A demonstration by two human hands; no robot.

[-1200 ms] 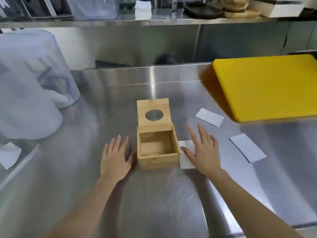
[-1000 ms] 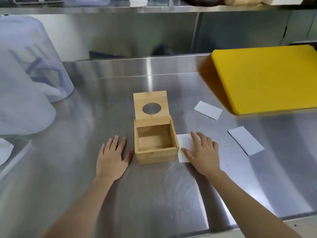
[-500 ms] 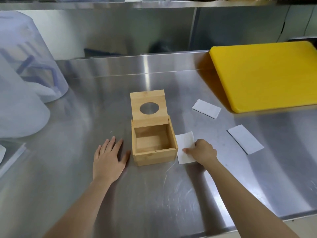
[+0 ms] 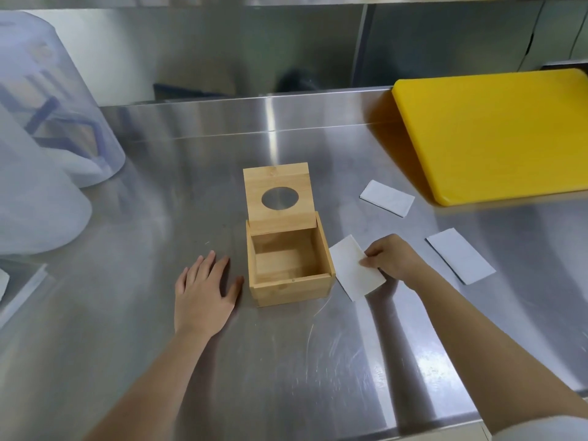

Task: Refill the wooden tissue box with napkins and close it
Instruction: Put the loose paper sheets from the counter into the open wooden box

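Observation:
The wooden tissue box stands open and empty mid-table, its lid with an oval hole tilted up at the back. My left hand lies flat on the steel just left of the box, fingers spread, holding nothing. My right hand pinches the right edge of a white napkin just right of the box; the napkin's near end looks slightly lifted. Two more white napkins lie flat, one further back and one to the right.
A yellow cutting board covers the back right of the steel table. Translucent plastic containers crowd the left side. A steel backsplash runs behind. The table's front edge lies close at bottom right.
My right hand went from lying flat on the napkin to curling and pinching its edge, and the napkin has turned and shifted. My left hand stayed flat beside the box.

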